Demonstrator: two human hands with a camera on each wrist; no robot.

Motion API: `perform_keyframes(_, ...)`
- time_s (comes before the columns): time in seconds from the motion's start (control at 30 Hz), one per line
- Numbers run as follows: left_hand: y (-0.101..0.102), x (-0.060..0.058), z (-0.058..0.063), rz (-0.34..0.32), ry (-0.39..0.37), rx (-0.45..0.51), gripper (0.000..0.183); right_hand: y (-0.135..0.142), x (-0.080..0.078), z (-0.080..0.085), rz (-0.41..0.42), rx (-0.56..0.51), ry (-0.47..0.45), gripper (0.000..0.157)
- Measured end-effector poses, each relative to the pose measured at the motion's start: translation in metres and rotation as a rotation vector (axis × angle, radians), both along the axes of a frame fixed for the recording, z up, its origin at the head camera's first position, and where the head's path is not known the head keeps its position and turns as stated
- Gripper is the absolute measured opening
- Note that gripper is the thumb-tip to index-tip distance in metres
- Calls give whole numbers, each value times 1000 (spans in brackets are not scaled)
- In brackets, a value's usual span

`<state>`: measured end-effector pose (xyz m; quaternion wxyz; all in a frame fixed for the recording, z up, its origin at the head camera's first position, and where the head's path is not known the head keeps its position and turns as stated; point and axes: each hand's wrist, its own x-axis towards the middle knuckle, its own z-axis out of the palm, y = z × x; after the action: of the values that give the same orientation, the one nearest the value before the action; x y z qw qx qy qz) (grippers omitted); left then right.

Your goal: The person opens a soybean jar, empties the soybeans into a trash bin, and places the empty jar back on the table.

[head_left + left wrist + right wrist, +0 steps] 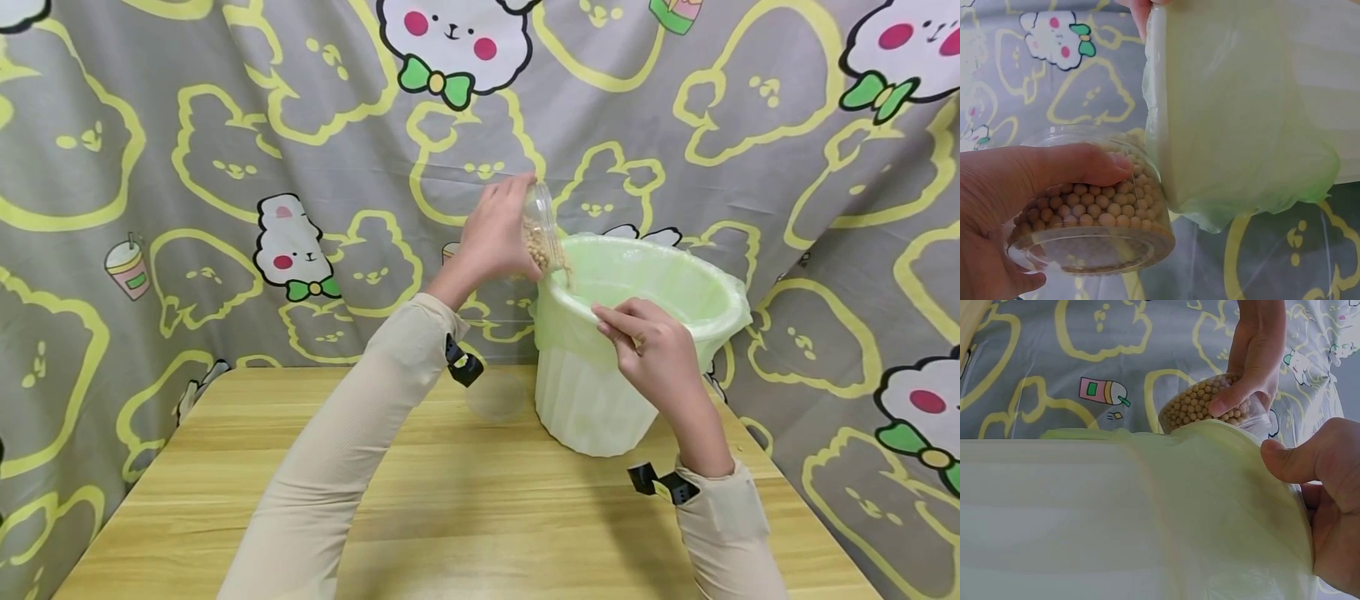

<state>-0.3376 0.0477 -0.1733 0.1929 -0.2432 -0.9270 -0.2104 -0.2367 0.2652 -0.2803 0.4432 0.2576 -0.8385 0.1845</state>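
As the clear, round plastic jar (542,218) of beige balls (1097,206), gripped by the left hand's (493,229) fingers, is tipped at the white, ribbed bin (592,400), its green plastic liner (1241,112) is pinched by the right hand (662,346); should it sag, balls could be spilled.

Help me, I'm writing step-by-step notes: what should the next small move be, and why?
Probably tip the jar a little further with the left hand: its mouth tilts toward the bin, yet plenty of beads show inside, and the right hand grips the bag at the bin's edge.
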Motion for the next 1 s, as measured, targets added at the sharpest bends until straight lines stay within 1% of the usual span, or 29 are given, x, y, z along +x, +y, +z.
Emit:
perform_keyframes(0.23, 1, 1, 1, -8, 7, -32, 123, 0, -1, 1, 3, 5, -17, 25)
perform_keyframes(0.47, 2, 1, 2, -13, 44, -67, 120, -2, 0, 1, -3, 0, -31, 25)
perform_keyframes(0.7, 4, 2, 2, 11, 34, -47, 120, -1, 2, 1, -11, 0, -40, 25)
perform_keyframes(1.0, 3, 1, 2, -4, 88, -76, 127, -1, 2, 2, -23, -5, -42, 25)
